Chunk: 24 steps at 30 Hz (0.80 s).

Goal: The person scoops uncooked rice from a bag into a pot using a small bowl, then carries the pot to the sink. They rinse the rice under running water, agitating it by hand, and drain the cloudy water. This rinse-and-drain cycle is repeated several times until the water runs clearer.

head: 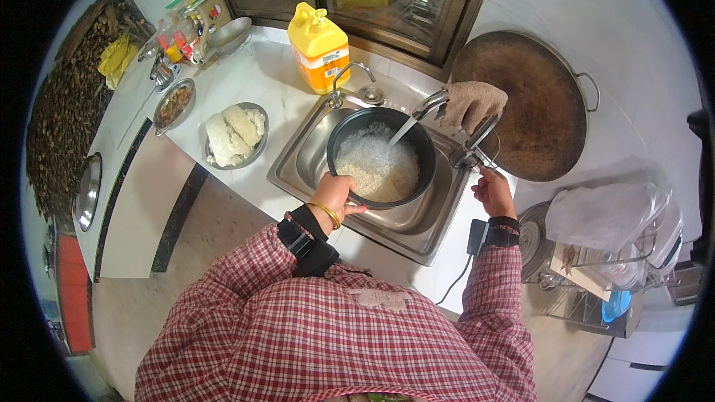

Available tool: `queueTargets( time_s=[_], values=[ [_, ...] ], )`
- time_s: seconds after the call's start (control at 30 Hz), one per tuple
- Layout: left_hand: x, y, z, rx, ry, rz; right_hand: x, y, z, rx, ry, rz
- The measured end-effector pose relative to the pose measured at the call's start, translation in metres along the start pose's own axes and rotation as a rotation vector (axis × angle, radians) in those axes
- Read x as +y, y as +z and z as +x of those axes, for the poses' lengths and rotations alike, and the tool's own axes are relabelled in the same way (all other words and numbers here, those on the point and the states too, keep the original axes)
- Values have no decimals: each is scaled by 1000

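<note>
A dark round cooking pot (427, 164) with rice grains (377, 178) in it is held over the stainless steel sink (441, 223). Water runs from the large curved faucet (434, 101) into the pot and foams over the grains. My left hand (335, 198) grips the pot's near left rim, thumb on top. My right hand (495, 192) is at the lever at the faucet's base, fingers closed around its end. A brown cloth (477, 103) hangs over the faucet's pipe. A thin second spout (353, 67) stands behind the pot.
A yellow jug (318, 50) stands behind the sink. Left of it are a bowl of white crumbly food (236, 134) and a strainer of brown pieces (174, 105). A large round pan (519, 106) leans on the wall at right, above a dish rack (592, 262).
</note>
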State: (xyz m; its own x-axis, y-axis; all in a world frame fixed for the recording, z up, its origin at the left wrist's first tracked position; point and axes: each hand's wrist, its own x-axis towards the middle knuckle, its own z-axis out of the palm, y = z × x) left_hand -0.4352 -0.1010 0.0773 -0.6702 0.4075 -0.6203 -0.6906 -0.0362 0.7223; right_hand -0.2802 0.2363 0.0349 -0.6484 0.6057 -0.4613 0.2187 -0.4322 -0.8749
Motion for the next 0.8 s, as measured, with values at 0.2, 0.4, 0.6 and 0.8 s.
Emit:
queueTargets(
  time_s=[0.2, 0.4, 0.6, 0.8],
  values=[
    [-5, -4, 3, 32, -8, 23, 5, -3, 3, -24, -9, 12],
    [-9, -8, 1, 24, 39, 24, -10, 11, -16, 64, -15, -89],
    [-26, -48, 3, -19, 48, 101, -22, 95, -51, -281, -369, -370],
    [-45, -91, 9, -132, 39, 130, 51, 201, -64, -522, -400, -1335]
  ],
)
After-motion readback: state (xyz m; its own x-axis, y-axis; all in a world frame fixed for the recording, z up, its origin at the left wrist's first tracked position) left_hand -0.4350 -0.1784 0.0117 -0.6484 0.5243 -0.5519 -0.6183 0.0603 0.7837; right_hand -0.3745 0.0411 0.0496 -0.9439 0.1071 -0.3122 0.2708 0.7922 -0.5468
